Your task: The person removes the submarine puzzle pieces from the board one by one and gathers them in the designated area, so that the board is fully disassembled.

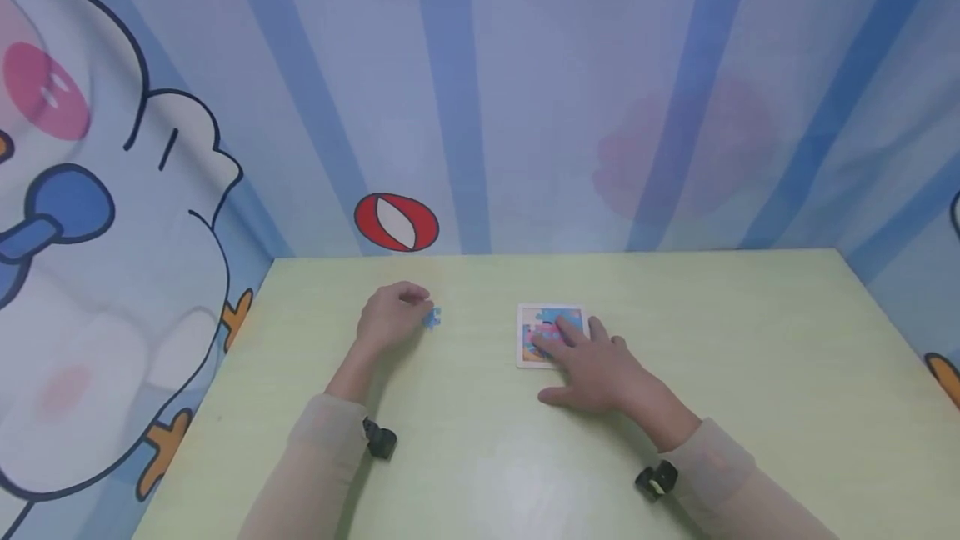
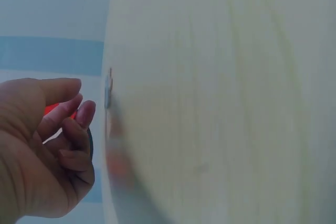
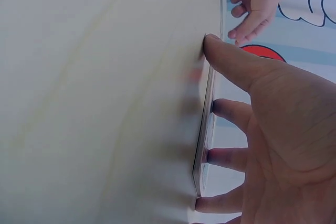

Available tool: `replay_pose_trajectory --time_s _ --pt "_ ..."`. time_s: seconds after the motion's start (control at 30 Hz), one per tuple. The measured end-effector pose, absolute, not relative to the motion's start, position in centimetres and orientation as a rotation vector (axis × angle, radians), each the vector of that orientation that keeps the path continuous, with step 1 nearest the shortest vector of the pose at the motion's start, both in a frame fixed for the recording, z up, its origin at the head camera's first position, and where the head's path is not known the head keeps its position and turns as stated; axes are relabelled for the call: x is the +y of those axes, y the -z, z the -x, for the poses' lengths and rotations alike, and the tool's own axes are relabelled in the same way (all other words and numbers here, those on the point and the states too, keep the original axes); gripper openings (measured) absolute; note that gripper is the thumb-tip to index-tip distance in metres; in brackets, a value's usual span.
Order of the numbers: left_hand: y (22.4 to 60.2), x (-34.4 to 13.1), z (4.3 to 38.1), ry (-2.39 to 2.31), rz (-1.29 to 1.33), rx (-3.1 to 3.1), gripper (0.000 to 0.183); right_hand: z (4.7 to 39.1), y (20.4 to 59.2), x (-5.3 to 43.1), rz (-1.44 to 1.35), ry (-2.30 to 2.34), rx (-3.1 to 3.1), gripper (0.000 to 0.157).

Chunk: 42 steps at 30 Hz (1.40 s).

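Observation:
A small square jigsaw puzzle point(image 1: 520, 338) with a white border and a colourful picture lies on the table. My right hand point(image 1: 600, 365) spreads its fingers over it, with fingertips on the picture and the thumb near the lower edge. Seen edge-on in the right wrist view, the puzzle's board point(image 3: 200, 153) is thin and flat under the fingertips. To the left, a blue puzzle piece point(image 1: 432, 318) lies by my left hand point(image 1: 393, 317), close to the thumb. In the left wrist view the fingers bend loosely with nothing between them, and the piece point(image 2: 108, 88) is apart from them.
The pale yellow table point(image 1: 465, 457) ends at a striped blue cloth backdrop point(image 1: 525, 107) with cartoon prints. A small black device is strapped at each wrist, by the sleeve cuffs.

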<state>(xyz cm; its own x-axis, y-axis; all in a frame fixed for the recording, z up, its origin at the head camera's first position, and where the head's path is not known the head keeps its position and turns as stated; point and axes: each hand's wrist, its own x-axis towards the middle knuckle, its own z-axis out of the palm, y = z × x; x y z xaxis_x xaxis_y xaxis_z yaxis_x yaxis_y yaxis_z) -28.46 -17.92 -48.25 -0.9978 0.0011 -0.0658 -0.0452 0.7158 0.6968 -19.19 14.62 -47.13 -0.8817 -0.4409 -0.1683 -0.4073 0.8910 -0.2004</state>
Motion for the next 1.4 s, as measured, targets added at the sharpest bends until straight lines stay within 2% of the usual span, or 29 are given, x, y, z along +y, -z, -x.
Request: replay_pose_trajectory --time_s 0.2,0.63,1.1,1.4 --pt "47.7 -15.9 28.7 -1.203 -0.144 2.835 0.025 19.4 47.1 14.9 0.648 0.230 2.854 0.083" --pt "47.2 -10.8 28.2 -1.125 -0.348 2.834 0.022 19.6 47.5 15.8 0.592 0.282 2.846 0.085" --pt "47.6 -6.0 28.1 -1.064 -0.417 2.773 0.022 19.4 47.0 16.3 0.561 0.300 2.821 0.084" --pt "48.6 -4.0 28.1 -0.981 -0.375 2.768 0.024 19.5 47.0 16.4 0.573 0.292 2.802 0.084"
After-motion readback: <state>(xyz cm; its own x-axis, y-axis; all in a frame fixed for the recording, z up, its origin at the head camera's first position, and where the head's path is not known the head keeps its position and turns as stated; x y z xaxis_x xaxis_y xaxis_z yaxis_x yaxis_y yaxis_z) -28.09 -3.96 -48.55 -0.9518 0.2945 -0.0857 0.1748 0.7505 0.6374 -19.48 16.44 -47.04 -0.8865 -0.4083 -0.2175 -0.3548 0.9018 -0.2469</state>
